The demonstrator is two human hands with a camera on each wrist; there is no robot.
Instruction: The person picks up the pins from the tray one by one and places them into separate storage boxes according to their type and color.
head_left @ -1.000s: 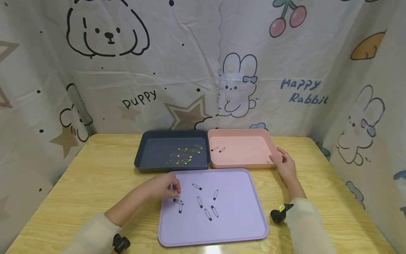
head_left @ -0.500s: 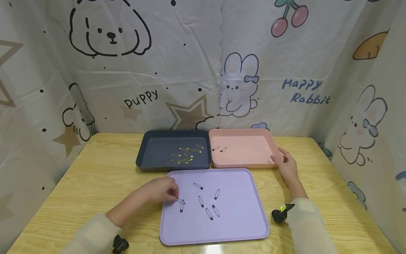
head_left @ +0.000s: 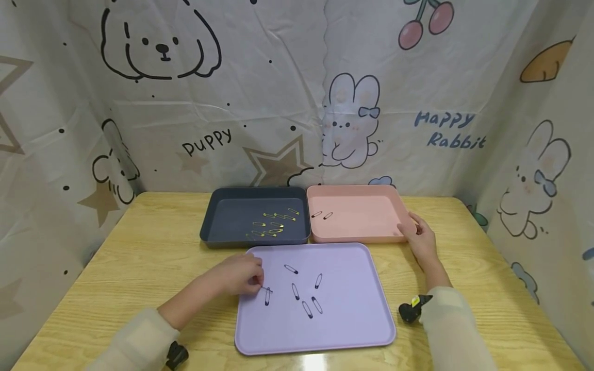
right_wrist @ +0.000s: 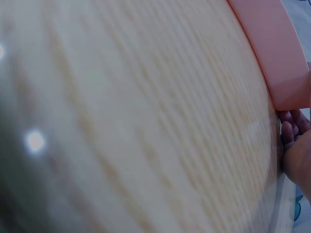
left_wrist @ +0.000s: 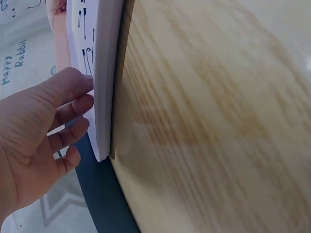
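Note:
My left hand (head_left: 240,275) pinches a dark safety pin (head_left: 264,288) between thumb and fingers, over the left edge of the lilac tray (head_left: 343,330). That pin crosses another safety pin (head_left: 267,299) on the tray; the pinched end is hidden by the fingers. Several more black-headed safety pins (head_left: 295,291) lie scattered on the tray. At the far right, my right hand (head_left: 421,243) grips the near right corner of the pink tray (head_left: 362,221), thumb over the rim and fingers outside. In the right wrist view, its fingers (right_wrist: 287,131) show beside the pink tray (right_wrist: 277,53).
A dark grey tray (head_left: 227,221) holds several yellow safety pins (head_left: 276,224) and stands against the pink tray's left side. Two dark safety pins (head_left: 328,216) lie in the pink tray. Behind the wooden table (head_left: 139,247) hangs a printed cloth (head_left: 278,93).
My left hand has lowered its fingertips onto the crossed pin, now pinches it and has shifted it slightly. The right hand keeps its grip on the pink tray. The head view has shifted slightly.

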